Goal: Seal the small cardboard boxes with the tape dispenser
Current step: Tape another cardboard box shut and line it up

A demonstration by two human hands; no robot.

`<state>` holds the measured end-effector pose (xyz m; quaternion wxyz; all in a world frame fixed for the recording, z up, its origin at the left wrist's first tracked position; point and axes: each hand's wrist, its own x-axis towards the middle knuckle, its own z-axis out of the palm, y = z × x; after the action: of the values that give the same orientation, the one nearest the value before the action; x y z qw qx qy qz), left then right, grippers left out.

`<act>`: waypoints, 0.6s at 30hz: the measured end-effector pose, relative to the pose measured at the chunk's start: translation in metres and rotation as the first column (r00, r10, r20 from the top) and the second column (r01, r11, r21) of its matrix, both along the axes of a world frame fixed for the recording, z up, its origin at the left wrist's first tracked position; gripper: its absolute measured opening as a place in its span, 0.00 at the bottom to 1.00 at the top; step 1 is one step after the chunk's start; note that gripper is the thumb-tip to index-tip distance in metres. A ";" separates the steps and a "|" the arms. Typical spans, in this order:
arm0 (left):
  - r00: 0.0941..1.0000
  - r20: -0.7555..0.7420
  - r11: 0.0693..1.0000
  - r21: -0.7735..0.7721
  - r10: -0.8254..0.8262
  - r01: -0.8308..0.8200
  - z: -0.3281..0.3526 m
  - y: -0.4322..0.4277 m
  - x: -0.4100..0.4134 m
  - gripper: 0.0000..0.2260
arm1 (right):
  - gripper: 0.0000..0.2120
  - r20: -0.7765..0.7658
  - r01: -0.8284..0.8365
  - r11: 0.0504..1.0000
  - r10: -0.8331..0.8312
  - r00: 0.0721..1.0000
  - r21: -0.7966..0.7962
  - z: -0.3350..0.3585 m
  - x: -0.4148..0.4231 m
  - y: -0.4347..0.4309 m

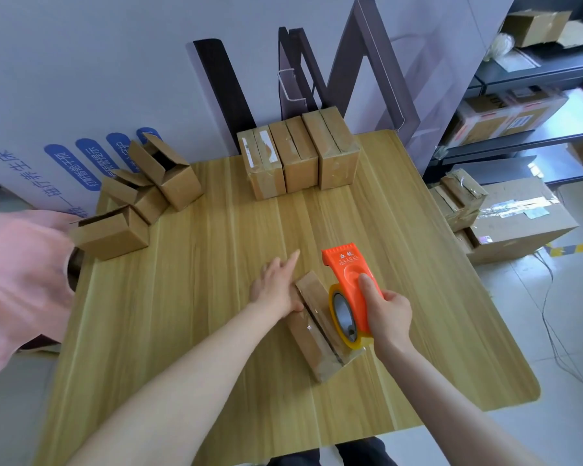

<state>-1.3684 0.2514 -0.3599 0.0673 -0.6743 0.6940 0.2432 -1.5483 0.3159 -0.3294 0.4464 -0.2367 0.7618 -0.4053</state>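
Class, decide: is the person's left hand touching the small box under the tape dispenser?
Touching. The head view shows the left hand, fingers straight, pressed against the left side of the small box with no gap.

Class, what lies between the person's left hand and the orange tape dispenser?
In the head view, the small cardboard box lies between them; the left hand rests against it, and the right hand grips the tape dispenser.

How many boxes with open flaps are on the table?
3, at the table's far left: one at the edge, one behind it, one farthest back. Others may be hidden.
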 end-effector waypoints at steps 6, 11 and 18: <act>0.728 -0.465 0.682 -0.303 0.504 -0.666 -0.035 0.076 0.000 0.27 | 0.30 -0.004 -0.018 1.000 0.018 1.000 -0.001 0.000 0.000 0.002; 0.514 -0.593 0.625 -0.023 0.620 -0.780 -0.039 0.075 -0.015 0.18 | 0.29 -0.015 -0.020 1.000 0.020 1.000 0.006 -0.001 0.001 0.002; 0.693 -0.448 0.785 0.036 0.565 -0.618 -0.032 0.051 0.004 0.14 | 0.25 0.003 0.001 1.000 -0.001 1.000 0.018 -0.001 0.003 0.002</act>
<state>-1.3645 0.3026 -0.3921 -0.2112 -0.7923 0.4493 0.3546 -1.5452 0.3179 -0.3300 0.4497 -0.2318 0.7647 -0.3992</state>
